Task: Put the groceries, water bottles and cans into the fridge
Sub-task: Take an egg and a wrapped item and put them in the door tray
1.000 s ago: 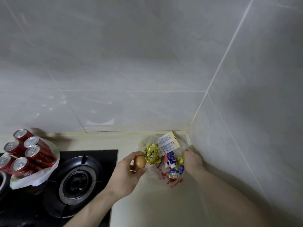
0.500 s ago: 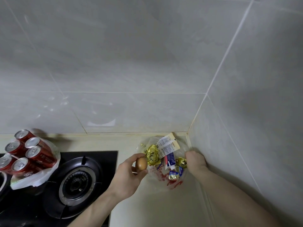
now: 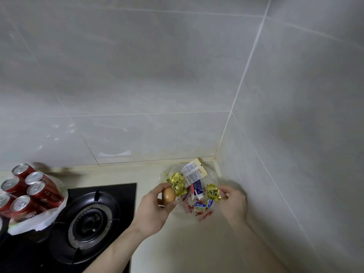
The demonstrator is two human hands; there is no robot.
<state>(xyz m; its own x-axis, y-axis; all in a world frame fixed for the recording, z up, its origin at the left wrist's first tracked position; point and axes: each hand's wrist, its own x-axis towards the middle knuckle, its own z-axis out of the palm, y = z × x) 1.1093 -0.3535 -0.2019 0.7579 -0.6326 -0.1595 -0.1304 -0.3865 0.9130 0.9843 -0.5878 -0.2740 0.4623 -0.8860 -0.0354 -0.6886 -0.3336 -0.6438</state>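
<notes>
My left hand (image 3: pixel 155 208) holds a brown egg (image 3: pixel 168 195) between thumb and fingers, right at the left rim of a clear plastic bag (image 3: pixel 199 212) in the counter's back right corner. The bag holds gold-wrapped snacks (image 3: pixel 178 184), a white labelled packet (image 3: pixel 194 172) and small blue and yellow packets (image 3: pixel 201 205). My right hand (image 3: pixel 234 203) grips the bag's right edge beside a gold wrapper (image 3: pixel 213 192). Several red cans (image 3: pixel 34 191) stand in a white plastic bag (image 3: pixel 39 221) at the far left.
A black gas hob with a round burner (image 3: pixel 89 219) lies between the cans and my left hand. Tiled walls (image 3: pixel 295 154) close in the counter behind and to the right. Beige counter (image 3: pixel 187 243) runs toward me.
My left hand has carried the egg slightly right, closer to the bag. My right hand has shifted right along the bag's edge, pulling it wider.
</notes>
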